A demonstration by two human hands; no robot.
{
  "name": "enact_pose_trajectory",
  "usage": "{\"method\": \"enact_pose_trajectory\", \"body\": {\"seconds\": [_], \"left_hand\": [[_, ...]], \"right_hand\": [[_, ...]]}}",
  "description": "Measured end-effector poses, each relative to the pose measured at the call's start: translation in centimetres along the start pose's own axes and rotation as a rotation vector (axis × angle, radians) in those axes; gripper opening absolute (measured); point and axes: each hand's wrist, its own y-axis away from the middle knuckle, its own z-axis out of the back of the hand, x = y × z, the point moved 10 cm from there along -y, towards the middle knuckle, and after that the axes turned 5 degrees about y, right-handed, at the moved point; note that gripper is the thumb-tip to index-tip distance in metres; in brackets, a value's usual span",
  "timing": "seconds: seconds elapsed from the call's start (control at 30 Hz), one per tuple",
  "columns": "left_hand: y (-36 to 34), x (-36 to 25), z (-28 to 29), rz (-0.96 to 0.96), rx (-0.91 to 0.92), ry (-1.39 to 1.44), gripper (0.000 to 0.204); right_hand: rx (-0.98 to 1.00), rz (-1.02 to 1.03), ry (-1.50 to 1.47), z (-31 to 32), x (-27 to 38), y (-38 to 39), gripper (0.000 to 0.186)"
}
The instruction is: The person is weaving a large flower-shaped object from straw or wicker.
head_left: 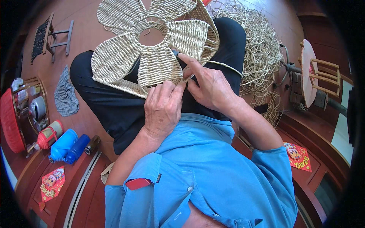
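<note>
A flower-shaped woven straw piece (159, 66) with broad petals round a hollow centre lies across my lap. Its outer rim is a woven straw band (129, 87). My left hand (163, 108) is closed on the near edge, at the tip of the lowest petal. Right beside it, my right hand (213, 85) pinches at the same edge, its index finger reaching up between two petals. What lies between the right fingertips is small and partly hidden, seemingly cord. A loose straw cord (226, 67) loops out to the right, over my dark trousers.
A big tangled heap of straw cord (254, 45) lies on the floor at right, near a small wooden chair (325, 76). A wooden stool (49, 38) stands far left. Nearer are a grey cloth (66, 93), a blue bottle (64, 145) and a round red object (11, 121).
</note>
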Motion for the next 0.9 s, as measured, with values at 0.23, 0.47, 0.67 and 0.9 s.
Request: {"method": "enact_pose_trajectory", "body": {"seconds": [0.23,0.47,0.67,0.9], "left_hand": [[0.0,0.2,0.0,0.015,-0.008,0.036,0.038],[-0.4,3.0,2.1,0.208,-0.162,0.376,0.020],[-1.2,2.7,1.5,0.185,0.032,0.234,0.018],[-2.2,1.5,0.7,0.029,0.178,-0.083,0.010]], "right_hand": [[0.065,-0.041,-0.105,-1.1,-0.9,-0.3,0.069],[0.267,-0.187,-0.485,-2.1,-2.5,-1.7,0.069],[0.433,-0.204,-0.593,-3.4,-2.7,-1.8,0.087],[0.352,-0.174,-0.541,-3.2,-2.9,-1.6,0.078]]}}
